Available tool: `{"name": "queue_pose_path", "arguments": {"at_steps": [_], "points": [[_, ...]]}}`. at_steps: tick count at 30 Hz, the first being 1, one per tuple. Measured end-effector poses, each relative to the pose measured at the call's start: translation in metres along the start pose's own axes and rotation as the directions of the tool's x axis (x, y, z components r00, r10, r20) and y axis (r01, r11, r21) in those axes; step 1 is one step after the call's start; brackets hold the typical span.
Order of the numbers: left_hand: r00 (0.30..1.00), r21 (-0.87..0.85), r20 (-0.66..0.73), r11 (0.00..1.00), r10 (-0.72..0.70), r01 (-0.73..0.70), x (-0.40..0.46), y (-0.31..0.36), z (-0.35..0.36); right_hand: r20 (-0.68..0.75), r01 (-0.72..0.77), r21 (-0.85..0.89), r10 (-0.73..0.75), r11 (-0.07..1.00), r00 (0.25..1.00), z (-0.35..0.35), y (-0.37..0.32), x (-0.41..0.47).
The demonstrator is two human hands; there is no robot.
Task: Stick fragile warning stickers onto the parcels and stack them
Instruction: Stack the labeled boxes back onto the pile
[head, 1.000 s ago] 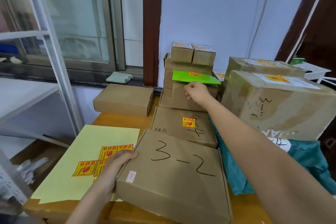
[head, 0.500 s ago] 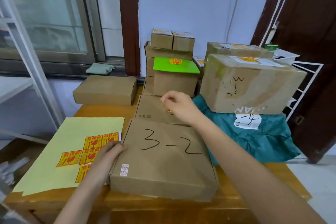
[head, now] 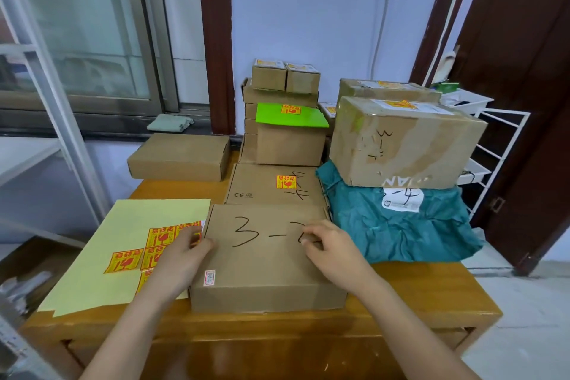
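A flat cardboard parcel marked "3-2" lies at the front of the wooden table and bears no fragile sticker on its top. My left hand holds its left edge, thumb on top, fingers down the side over the yellow sticker sheet. Several red-and-yellow fragile stickers remain on that sheet. My right hand rests on the parcel's top with loosely curled fingers, covering the "2". Behind lies a flat parcel bearing a sticker.
A stack of stickered small boxes with a green-topped one stands at the back. A large carton sits on a teal bag to the right. A plain flat box lies back left. A metal shelf frame flanks the left side.
My right hand has drawn back from the rear stack and come down on the "3-2" parcel's top. The parcel has been squared up on the table; my left hand stays at its left edge.
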State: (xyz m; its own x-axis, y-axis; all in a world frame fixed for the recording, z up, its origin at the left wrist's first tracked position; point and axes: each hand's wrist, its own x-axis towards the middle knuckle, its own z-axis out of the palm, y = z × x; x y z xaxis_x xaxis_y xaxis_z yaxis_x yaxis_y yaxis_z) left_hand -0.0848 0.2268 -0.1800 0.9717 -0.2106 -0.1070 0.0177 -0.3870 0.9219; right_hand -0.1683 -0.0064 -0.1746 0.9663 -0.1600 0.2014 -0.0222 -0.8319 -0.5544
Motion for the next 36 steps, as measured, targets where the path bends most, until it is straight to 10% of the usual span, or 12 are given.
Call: {"name": "queue_pose_path", "arguments": {"at_steps": [7, 17, 24, 36], "points": [[0.977, 0.511, 0.126, 0.833, 0.175, -0.215, -0.006, 0.004, 0.018, -0.121, -0.028, -0.277, -0.006, 0.961, 0.993, 0.019, -0.007, -0.007], [0.967, 0.185, 0.084, 0.949, 0.243, -0.254, 0.006, 0.001, 0.007, -0.057, -0.050, -0.382, 0.031, 0.923, 0.998, 0.021, -0.026, 0.010], [0.921, 0.454, -0.292, 0.885, 0.258, -0.104, 0.022, -0.036, -0.056, 0.098, 0.171, -0.070, -0.163, 0.983, 0.982, 0.044, -0.094, 0.021], [0.978, 0.660, -0.107, 0.748, 0.182, -0.067, 0.047, -0.094, -0.103, 0.233, 0.226, 0.000, -0.220, 0.974, 0.947, 0.101, -0.138, 0.078]]}}
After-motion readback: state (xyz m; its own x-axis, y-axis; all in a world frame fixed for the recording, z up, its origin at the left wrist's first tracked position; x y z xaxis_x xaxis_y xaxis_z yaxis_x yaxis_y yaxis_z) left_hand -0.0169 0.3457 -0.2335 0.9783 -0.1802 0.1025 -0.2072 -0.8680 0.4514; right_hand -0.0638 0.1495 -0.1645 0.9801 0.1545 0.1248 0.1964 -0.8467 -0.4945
